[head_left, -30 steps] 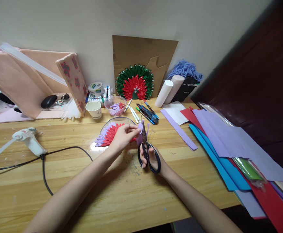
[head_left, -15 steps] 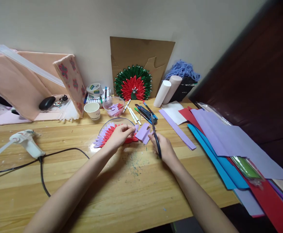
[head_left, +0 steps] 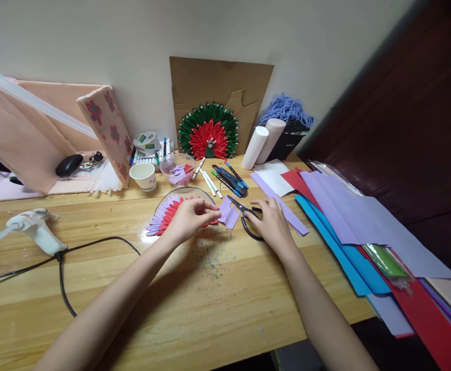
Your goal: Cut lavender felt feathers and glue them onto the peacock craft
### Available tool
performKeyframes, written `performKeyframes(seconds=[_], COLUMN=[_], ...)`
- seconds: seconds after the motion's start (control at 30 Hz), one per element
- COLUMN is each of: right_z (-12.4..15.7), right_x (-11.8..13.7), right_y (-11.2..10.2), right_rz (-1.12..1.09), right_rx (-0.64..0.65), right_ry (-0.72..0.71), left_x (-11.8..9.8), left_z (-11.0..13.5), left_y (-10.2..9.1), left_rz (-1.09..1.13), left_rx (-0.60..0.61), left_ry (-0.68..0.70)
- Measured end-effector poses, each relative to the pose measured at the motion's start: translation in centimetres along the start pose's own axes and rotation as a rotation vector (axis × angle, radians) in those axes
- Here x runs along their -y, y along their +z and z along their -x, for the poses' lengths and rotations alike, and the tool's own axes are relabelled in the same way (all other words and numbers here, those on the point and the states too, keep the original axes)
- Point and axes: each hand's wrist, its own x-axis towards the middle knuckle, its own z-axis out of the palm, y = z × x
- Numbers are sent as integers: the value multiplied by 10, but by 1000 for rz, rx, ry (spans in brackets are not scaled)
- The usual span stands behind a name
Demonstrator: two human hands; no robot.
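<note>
My left hand [head_left: 188, 219] is pinched over a small lilac paper piece, close above the red and lilac paper fan [head_left: 167, 216] lying on a clear round disc. My right hand [head_left: 271, 224] rests on the black scissors [head_left: 244, 219], which lie flat on the wooden desk [head_left: 210, 288] with the blades pointing left. A folded lilac paper scrap [head_left: 230, 212] lies between the two hands, just under the scissor tips.
A glue gun [head_left: 35, 232] with its black cord lies at left. Behind are a paper cup [head_left: 144, 176], a clear bowl of scraps [head_left: 177, 169], markers [head_left: 229, 179], a green and red fan [head_left: 209, 131] against cardboard, paper rolls [head_left: 262, 144], and coloured sheets [head_left: 349, 221] at right.
My right hand carried the scissors from upright in front of me down to the right and laid them flat on the desk. The lilac scrap dropped to the desk; my left hand stayed by the fan.
</note>
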Motion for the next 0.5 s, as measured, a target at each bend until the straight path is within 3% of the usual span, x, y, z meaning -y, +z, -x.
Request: performKeyframes(seconds=[0.1, 0.2, 0.33, 0.5], right_z=[4, 11, 18, 19], right_x=[17, 32, 39, 41], right_y=[0, 5, 11, 8], right_rz=[-555, -823, -844, -682], right_rx=[166, 274, 177, 56], right_ry=[-80, -65, -53, -166], left_x=[0, 5, 10, 5], left_z=[2, 2, 3, 6], left_y=[4, 6, 7, 9], left_rz=[3, -59, -135, -208], left_rx=[17, 51, 24, -14], left_ry=[32, 110, 159, 243])
